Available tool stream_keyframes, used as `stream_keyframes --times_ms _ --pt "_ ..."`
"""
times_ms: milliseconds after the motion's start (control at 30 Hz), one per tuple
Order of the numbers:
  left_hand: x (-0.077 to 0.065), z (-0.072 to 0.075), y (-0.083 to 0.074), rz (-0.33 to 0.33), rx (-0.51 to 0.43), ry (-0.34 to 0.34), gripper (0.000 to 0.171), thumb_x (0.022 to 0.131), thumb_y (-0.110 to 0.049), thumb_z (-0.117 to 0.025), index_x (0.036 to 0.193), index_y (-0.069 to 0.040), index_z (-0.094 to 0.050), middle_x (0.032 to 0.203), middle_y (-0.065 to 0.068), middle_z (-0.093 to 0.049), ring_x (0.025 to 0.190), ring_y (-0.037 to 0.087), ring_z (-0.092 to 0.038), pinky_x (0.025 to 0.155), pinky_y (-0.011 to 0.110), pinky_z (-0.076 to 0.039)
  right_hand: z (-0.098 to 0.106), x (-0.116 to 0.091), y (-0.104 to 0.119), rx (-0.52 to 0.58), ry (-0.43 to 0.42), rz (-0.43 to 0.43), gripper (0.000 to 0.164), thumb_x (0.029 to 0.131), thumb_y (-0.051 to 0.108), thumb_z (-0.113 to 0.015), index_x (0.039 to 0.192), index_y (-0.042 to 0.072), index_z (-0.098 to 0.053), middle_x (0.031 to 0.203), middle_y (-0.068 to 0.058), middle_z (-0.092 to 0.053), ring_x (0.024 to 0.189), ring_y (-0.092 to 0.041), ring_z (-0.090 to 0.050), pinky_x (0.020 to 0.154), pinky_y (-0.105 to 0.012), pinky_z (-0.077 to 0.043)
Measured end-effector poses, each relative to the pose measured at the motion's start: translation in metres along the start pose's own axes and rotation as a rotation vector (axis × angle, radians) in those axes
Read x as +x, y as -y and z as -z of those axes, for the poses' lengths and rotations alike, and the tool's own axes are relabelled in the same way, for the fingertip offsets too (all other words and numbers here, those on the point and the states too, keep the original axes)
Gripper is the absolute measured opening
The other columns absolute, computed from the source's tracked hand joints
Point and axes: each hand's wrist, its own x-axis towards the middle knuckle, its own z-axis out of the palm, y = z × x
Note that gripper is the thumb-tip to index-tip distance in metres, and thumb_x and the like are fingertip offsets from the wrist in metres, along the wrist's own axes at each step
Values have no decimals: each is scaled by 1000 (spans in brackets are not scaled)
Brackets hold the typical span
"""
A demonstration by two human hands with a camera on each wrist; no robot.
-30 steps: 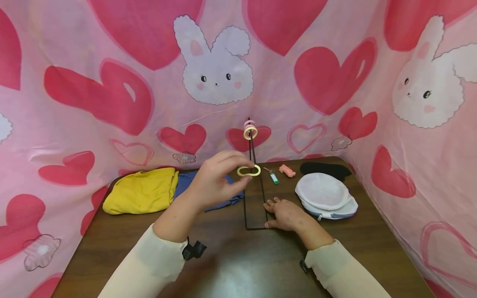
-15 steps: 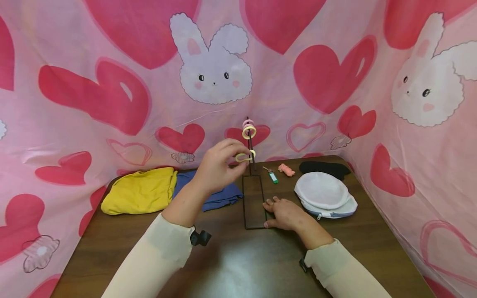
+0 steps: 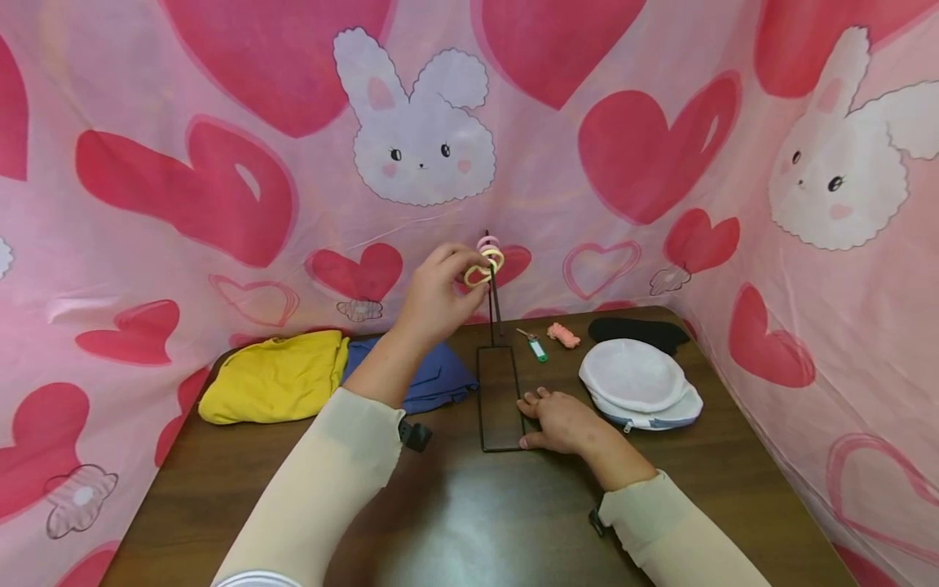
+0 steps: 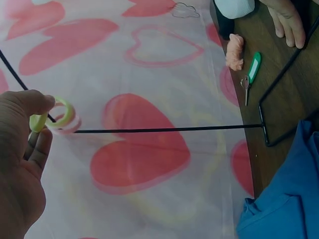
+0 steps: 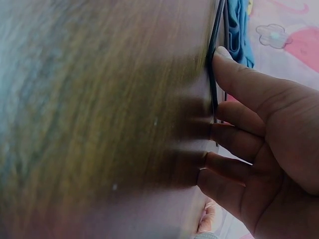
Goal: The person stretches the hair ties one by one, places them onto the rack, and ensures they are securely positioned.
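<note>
My left hand [image 3: 438,297] pinches a soft yellow hair tie [image 4: 37,123] between thumb and fingers, beside the raised arm of a black wire stand [image 3: 480,399]. A second yellow hair tie [image 4: 69,115] and a pink one [image 3: 486,241] hang on that arm. In the head view the held hair tie overlaps the front end of the arm. My right hand [image 3: 561,420] rests on the right side of the stand's rectangular base, fingers spread and pressing down. In the right wrist view its thumb [image 5: 239,74] lies against the black rod.
Folded yellow cloth [image 3: 275,379] and blue cloth [image 3: 440,379] lie left of the stand. To its right are a key with a green tag [image 3: 538,350], a coral cord bundle [image 3: 563,336], a black cloth [image 3: 638,333] and a white zipped mesh pouch [image 3: 634,375]. Patterned curtain [image 3: 293,204] stands behind.
My left hand has risen and moved forward with the pinched hair tie, from above the base up to the end of the stand's arm. The right hand stays put.
</note>
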Motion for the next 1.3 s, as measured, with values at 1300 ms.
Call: stream_keyframes --times_ms 1300 --pt "-76 8 58 71 -9 139 40 91 -10 -78 130 -17 -73 124 3 -61 102 21 -67 88 42 -58 -1 1 0 -2 -2 -16 73 92 45 -76 150 6 -55 156 -18 -48 147 -45 -38 117 -58 -33"
